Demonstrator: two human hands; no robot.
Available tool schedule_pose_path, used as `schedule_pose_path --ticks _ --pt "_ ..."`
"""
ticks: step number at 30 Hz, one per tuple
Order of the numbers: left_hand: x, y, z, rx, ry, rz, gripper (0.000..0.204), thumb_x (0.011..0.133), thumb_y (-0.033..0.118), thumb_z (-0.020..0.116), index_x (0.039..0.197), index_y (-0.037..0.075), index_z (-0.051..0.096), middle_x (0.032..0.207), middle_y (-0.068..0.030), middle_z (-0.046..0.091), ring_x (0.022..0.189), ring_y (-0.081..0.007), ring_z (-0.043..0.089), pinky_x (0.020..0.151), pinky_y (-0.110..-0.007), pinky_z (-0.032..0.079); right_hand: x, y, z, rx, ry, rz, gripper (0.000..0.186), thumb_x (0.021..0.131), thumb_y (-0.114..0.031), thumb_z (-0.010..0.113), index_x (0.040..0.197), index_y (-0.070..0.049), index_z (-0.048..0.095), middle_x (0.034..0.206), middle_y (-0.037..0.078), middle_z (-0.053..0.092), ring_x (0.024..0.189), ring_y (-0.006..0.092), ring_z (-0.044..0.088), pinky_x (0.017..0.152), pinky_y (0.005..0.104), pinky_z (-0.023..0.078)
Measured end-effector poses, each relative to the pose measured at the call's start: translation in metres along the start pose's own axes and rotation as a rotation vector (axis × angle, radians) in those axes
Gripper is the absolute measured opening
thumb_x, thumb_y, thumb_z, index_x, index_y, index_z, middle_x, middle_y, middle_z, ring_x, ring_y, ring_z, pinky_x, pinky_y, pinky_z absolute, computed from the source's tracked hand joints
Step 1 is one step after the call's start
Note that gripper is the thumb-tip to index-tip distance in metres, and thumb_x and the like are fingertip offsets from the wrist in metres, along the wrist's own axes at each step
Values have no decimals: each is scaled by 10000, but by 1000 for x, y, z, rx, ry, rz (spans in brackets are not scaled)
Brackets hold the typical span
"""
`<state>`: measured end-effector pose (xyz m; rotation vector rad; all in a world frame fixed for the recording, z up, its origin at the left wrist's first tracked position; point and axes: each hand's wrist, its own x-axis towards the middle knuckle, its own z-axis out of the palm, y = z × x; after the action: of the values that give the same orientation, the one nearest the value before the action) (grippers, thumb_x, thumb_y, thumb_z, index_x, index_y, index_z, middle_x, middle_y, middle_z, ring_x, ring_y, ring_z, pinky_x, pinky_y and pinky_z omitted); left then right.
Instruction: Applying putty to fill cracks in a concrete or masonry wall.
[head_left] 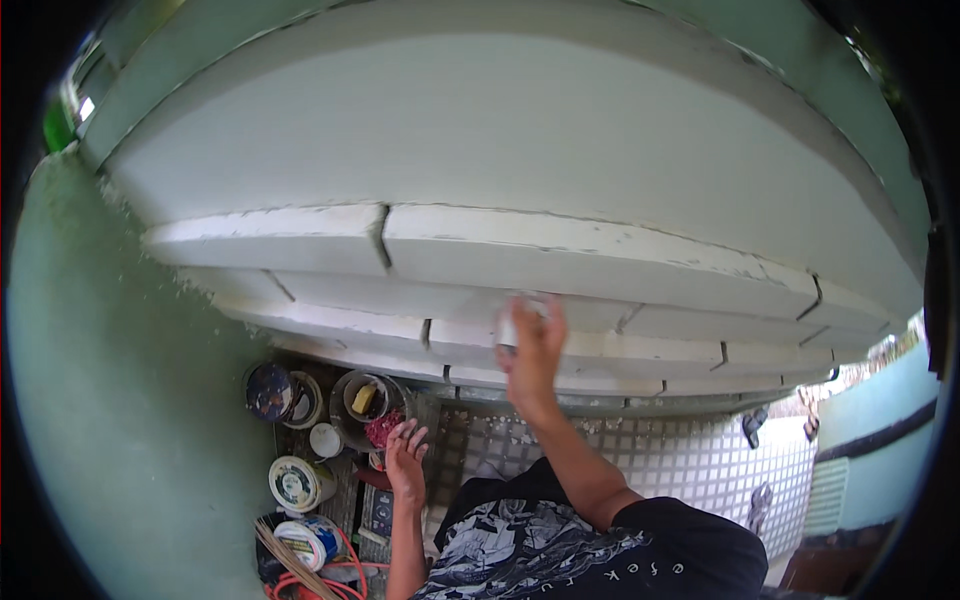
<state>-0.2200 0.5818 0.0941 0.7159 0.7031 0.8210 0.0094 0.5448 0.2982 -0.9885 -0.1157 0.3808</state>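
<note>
My right hand (537, 350) is raised against the white stepped wall ledges (600, 350), its fingers closed round a small pale thing (508, 325). Motion smears this thing, and its kind cannot be made out. Lower down, my left hand (406, 462) hangs with fingers apart and holds nothing. Close to its fingertips is a crumpled red, mesh-like bundle (383, 428). Just behind that stands a dark bucket (345, 420) with a yellowish sponge-like block (365, 398) in it.
A green wall (130, 380) rises on the left. Several tubs stand along it, among them a lidded white tub (300, 484), with an orange hose (350, 560) and thin sticks (290, 560). White crumbs lie on the tiled floor (690, 460). Footwear (753, 428) lies at right.
</note>
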Motion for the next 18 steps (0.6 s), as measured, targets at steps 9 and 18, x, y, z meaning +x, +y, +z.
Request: schedule_pose_path --ticks 9,18 --pt "22 -14 35 -6 -154 24 374 975 267 459 1307 93 475 1357 -112 517 1178 -253 552 908 -325 437 4 -43 -65 114 -33 70 198 910 -125 642 1067 -55 541 863 24 620 601 67 506 383 187 266" --pt "43 -36 66 94 -145 15 346 968 256 488 1280 107 486 1331 -75 532 1138 -216 565 877 -309 421 23 -74 -108 -37 187 -39 203 912 -156 648 1087 -76 583 814 14 602 576 42 484 438 169 332"
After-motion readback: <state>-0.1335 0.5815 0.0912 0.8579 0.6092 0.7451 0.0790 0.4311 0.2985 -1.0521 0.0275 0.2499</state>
